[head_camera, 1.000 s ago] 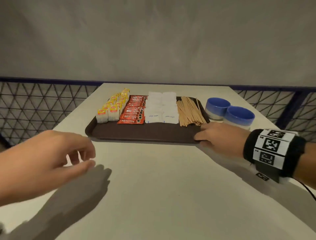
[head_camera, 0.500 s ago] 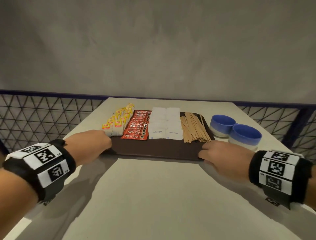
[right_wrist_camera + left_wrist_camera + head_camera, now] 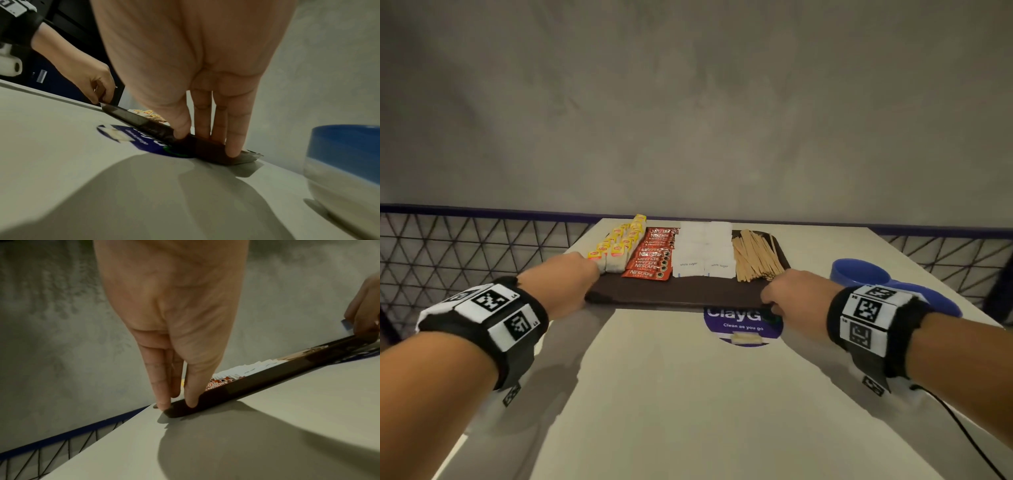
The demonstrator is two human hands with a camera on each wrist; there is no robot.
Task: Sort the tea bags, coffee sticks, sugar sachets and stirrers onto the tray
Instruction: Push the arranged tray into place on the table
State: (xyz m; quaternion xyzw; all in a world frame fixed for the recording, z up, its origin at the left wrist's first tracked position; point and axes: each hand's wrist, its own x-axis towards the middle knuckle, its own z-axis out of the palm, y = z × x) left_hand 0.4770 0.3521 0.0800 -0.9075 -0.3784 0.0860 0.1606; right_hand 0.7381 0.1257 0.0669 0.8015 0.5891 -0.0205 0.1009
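At the near corners of the brown tray [image 3: 681, 291], the left hand [image 3: 561, 284] and the right hand [image 3: 791, 298] each pinch its rim. On the tray lie tea bags [image 3: 616, 246], coffee sticks [image 3: 654, 253], sugar sachets [image 3: 705, 250] and stirrers [image 3: 755, 255] in rows, left to right. The tray sits far on the table [image 3: 688, 394], two blue bowls [image 3: 859, 274] beside its right edge.

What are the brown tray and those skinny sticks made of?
The tray looks like hard plastic: dark brown, smooth, with a faint sheen on its moulded rim. The sticks look like bare wood: pale tan, flat, thin and matte. Neither can be settled by look alone.
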